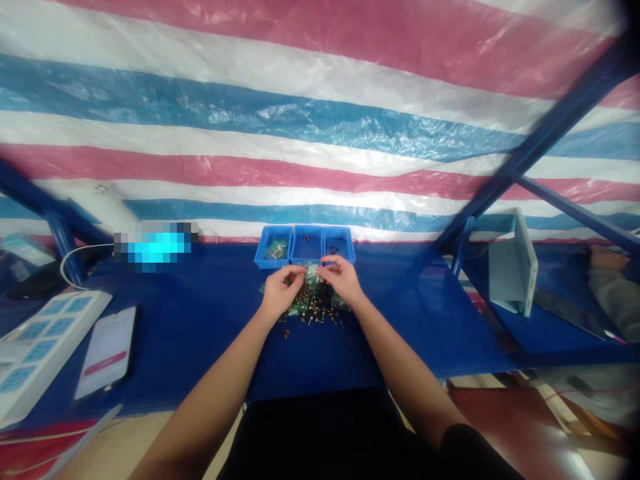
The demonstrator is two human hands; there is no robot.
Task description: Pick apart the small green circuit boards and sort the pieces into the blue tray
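Note:
Between my two hands is a small clear plastic bag (313, 272), pinched at its left side by my left hand (281, 291) and at its right side by my right hand (343, 279). The bag's contents are too small to make out. Below my hands lies a pile of small brass-coloured screw-like parts (318, 311), mixed with greenish clear packets. Just beyond my fingers stand three blue bins side by side. The left bin (259, 259) has clear packets in it, the middle bin (306, 253) a few small dark parts, and the right bin (350, 255) a dark triangular piece.
At the left are a white power strip (75, 333) and a phone (106, 353) with its screen lit. A grey tablet-like panel (517, 263) stands at the right, near another person's sleeve (613, 293). Blue metal frame bars (525, 153) flank the blue table (200, 333).

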